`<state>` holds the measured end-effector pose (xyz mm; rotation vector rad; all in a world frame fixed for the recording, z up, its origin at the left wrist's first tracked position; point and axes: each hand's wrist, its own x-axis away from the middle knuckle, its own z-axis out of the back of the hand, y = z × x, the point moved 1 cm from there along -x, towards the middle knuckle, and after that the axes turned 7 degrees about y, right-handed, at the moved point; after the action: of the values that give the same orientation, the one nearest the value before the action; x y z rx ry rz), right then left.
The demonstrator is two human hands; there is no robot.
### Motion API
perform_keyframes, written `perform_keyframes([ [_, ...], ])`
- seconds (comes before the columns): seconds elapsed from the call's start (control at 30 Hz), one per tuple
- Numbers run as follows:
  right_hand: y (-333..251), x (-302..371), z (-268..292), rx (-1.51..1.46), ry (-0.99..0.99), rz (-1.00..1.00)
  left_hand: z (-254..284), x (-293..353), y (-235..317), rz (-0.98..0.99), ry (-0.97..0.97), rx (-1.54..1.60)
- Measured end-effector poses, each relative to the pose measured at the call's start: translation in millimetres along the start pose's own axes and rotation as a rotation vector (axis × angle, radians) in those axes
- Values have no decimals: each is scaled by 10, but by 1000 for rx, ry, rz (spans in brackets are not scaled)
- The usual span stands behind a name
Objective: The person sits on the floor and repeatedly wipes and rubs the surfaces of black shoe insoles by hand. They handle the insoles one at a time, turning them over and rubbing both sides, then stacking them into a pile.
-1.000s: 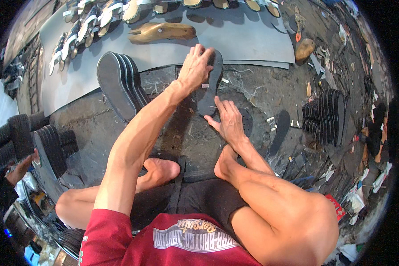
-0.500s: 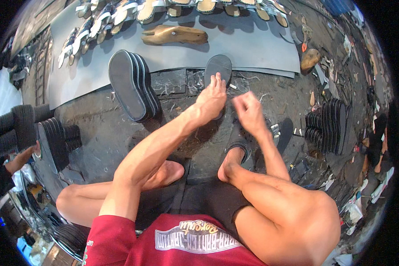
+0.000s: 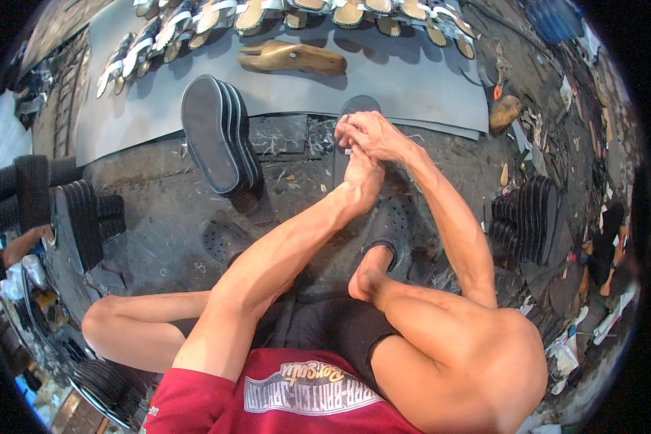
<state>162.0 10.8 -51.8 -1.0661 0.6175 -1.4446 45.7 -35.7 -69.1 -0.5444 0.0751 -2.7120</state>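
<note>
A dark shoe sole [image 3: 359, 105] lies lengthwise in front of me, its far end over the edge of a grey sheet. Both my hands meet above its middle. My left hand [image 3: 364, 176] points away from me; its fingers are largely covered by the other hand. Across them comes my right hand [image 3: 377, 137], with fingers bent and drawn together; what they grip, if anything, is hidden. A tiny white piece [image 3: 348, 151] shows beside the left fingertips. Left of the hands stands a stack of dark soles [image 3: 211, 137] with pale edge lines.
A wooden shoe last [image 3: 293, 58] rests on the grey sheet [image 3: 159, 119], below rows of sandals [image 3: 249, 16]. Another last [image 3: 505, 113] lies right. More sole stacks stand right [image 3: 532, 220] and left [image 3: 79, 224]. Dark clogs [image 3: 390, 224] are near my feet. Another person's hand [image 3: 40, 235] shows far left.
My right hand has moved left and away from me, over the left fingers. My left hand has come back slightly from lying on the sole. The view has shifted a little.
</note>
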Motion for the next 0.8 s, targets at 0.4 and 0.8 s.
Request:
perform_keyframes([
  [0.4, 87, -290, 59, 611, 144, 400, -114, -47, 1, 178, 90, 198],
  [0.8, 426, -6, 402, 596, 691, 97, 2, 141, -261, 198, 178, 335],
])
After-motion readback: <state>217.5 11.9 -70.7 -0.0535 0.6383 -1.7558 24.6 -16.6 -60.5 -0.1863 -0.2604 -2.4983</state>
